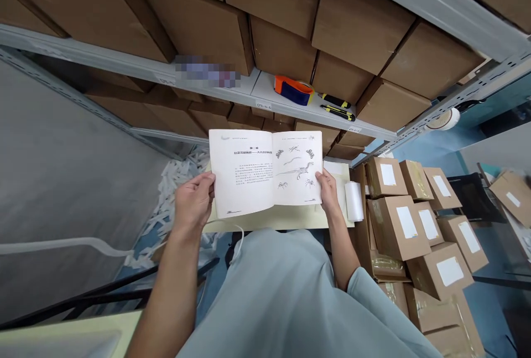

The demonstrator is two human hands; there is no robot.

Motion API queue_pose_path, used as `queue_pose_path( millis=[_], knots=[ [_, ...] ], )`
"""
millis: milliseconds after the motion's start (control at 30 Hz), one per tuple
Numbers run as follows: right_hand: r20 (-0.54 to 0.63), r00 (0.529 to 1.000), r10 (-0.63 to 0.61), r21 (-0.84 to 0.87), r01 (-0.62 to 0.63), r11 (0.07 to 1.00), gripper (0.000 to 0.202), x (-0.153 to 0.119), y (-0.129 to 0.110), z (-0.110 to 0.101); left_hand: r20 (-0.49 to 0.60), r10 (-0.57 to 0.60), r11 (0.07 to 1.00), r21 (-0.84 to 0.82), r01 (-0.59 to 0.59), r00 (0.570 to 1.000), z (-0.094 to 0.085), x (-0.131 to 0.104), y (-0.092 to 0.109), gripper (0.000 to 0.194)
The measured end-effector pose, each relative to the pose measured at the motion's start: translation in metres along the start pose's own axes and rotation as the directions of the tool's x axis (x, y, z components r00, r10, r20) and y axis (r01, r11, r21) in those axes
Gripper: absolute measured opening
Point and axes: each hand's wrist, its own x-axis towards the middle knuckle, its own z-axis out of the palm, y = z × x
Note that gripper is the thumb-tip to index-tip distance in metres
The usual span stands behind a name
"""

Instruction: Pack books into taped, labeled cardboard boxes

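An open book (244,195) is held up in front of me, above a pale yellow table (286,218). Printed text fills part of its left page, while drawings of a dinosaur-like skeleton and small creatures cover the right page. My left hand (194,200) pinches the outer edge of the left page side, thumb on top. On the other side, my right hand (327,189) grips the right edge, with its thumb on the page. The fingers behind the book are hidden.
Shelves ahead carry cardboard boxes (286,48), an orange and blue tape roll (293,90) and utility knives (338,112). A white plastic roll (354,201) lies at the table's right end. Labelled cartons (400,225) are stacked at right; paper scraps (166,208) cover the floor at left.
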Motion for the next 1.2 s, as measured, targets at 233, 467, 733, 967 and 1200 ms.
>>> queue_pose_path(
  millis=[233, 467, 733, 967, 1200],
  knots=[
    [0.041, 0.997, -0.070, -0.061, 0.072, 0.995, 0.042, -0.005, -0.002, -0.002, -0.005, -0.098, 0.993, -0.068, 0.097, 0.995, 0.005, -0.010, 0.004, 0.041],
    [0.130, 0.972, -0.198, -0.267, 0.226, 0.937, 0.047, -0.005, 0.001, 0.021, 0.114, -0.073, 0.989, -0.120, 0.087, 0.991, 0.030, -0.034, 0.005, 0.040],
    [0.332, 0.926, -0.178, -0.602, 0.353, 0.716, 0.047, -0.025, 0.008, 0.062, 0.209, -0.034, 0.998, -0.037, 0.043, 0.977, 0.068, -0.079, 0.005, 0.049],
    [0.409, 0.903, -0.130, -0.788, 0.421, 0.449, 0.053, -0.030, 0.009, 0.082, 0.220, 0.067, 0.997, 0.027, -0.075, 0.973, 0.076, -0.097, 0.002, 0.062],
    [0.295, 0.919, -0.261, -0.623, 0.392, 0.677, 0.047, -0.034, -0.005, 0.062, -0.009, 0.143, 0.990, 0.024, -0.142, 0.990, 0.043, -0.055, 0.008, 0.041]
  ],
)
